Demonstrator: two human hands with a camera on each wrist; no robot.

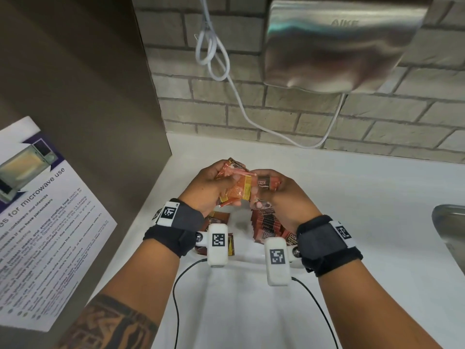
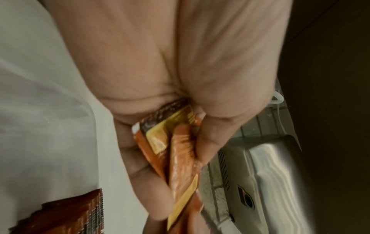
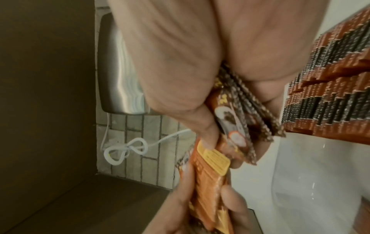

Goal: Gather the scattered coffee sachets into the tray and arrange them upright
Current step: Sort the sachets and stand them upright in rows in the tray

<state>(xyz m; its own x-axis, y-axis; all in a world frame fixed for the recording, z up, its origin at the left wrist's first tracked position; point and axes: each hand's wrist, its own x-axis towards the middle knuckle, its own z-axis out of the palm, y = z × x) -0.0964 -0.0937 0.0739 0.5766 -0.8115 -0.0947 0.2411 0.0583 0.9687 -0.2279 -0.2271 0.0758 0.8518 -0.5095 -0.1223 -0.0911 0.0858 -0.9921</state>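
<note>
i am holding both hands together above the tray [image 1: 247,256], a clear one whose near rim is showing between my wrists. my left hand [image 1: 205,187] is gripping a bunch of orange sachets [image 1: 235,190], fingers and thumb curled round them; the left wrist view is showing the thumb pressing their yellow-labelled faces [image 2: 160,142]. my right hand [image 1: 284,197] is pinching a few dark brown sachets [image 1: 269,183], and the right wrist view is showing their crimped edges [image 3: 240,110] fanning out of the grip. the two bunches are touching where the grips are meeting.

directly below the grips, a row of sachets [image 1: 268,224] is standing upright along the right side of the tray, and a few more [image 1: 219,219] are lying under my left wrist. between them the tray floor is showing bare, so there is room straight down.

left of the grip a brown cabinet wall [image 1: 88,96] is standing close, with a microwave notice [image 1: 42,217] on it. beyond the grips the white surface [image 1: 364,197] is running to a brick wall [image 1: 226,114]; a metal dryer [image 1: 339,44] and its white cable [image 1: 241,107] are hanging well above. far right, a sink edge [image 1: 450,222] is cutting into the surface.
</note>
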